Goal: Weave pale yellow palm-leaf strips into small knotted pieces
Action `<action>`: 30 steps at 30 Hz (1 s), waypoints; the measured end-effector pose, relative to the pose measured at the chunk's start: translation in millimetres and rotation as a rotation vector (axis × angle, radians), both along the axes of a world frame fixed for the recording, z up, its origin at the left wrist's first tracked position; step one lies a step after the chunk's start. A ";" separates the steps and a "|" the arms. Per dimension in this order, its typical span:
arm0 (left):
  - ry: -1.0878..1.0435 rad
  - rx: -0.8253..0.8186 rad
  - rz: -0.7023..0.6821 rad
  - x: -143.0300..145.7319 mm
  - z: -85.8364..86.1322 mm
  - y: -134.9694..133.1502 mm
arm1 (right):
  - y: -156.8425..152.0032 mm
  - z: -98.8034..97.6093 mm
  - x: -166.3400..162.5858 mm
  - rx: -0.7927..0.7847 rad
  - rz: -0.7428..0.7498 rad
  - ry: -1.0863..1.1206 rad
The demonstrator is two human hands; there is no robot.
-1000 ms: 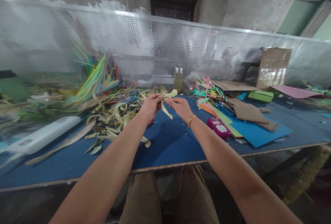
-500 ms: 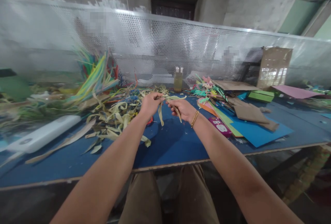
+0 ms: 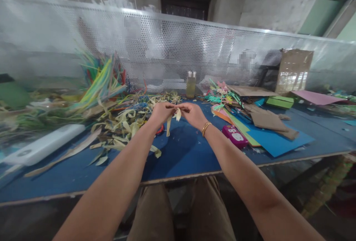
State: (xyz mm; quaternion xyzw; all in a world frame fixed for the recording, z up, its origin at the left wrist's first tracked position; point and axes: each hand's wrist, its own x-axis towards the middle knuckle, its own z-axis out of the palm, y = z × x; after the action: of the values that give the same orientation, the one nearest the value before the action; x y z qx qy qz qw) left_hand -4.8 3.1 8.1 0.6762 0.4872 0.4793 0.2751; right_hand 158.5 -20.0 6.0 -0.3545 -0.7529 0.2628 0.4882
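Observation:
Above the middle of the blue table (image 3: 189, 155), my left hand (image 3: 162, 113) and my right hand (image 3: 192, 114) meet fingertip to fingertip. Between them they pinch a pale dried leaf strip (image 3: 178, 114), whose ends hang down below the fingers. Both hands are closed on it; the fingertips partly hide where it is gripped. A heap of similar dried leaf strips (image 3: 128, 122) lies just left of my left hand. A red round object (image 3: 160, 129) shows in part behind my left wrist.
Coloured strips (image 3: 102, 81) stand at the back left, and a white power strip (image 3: 47, 144) lies in front of them. Behind my hands stands a glass bottle (image 3: 191, 85). At right are a purple case (image 3: 235, 136), blue paper (image 3: 275, 140) and cardboard pieces (image 3: 268, 120). A perforated metal screen (image 3: 172, 44) closes the back.
My right hand has moved left, so the fingertips of both hands now touch. The strip that stretched between them is now bunched at the fingers.

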 end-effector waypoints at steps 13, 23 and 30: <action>-0.072 -0.154 -0.212 0.9 7.6 -14.9 | 5.0 6.6 12.0 0.398 -0.209 -0.319; -0.151 -0.121 -0.345 -1.6 11.3 -10.5 | 10.2 4.9 13.3 0.172 -0.051 -0.079; -0.086 -0.142 -0.388 -9.1 14.3 -10.7 | 11.9 3.1 14.5 0.060 0.076 -0.072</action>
State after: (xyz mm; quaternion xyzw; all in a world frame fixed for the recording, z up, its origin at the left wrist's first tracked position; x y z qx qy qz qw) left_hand -14.0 -7.6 22.4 0.7152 0.3680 0.4105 0.4297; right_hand 172.9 -8.1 9.1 -0.3201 -0.7904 0.2453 0.4611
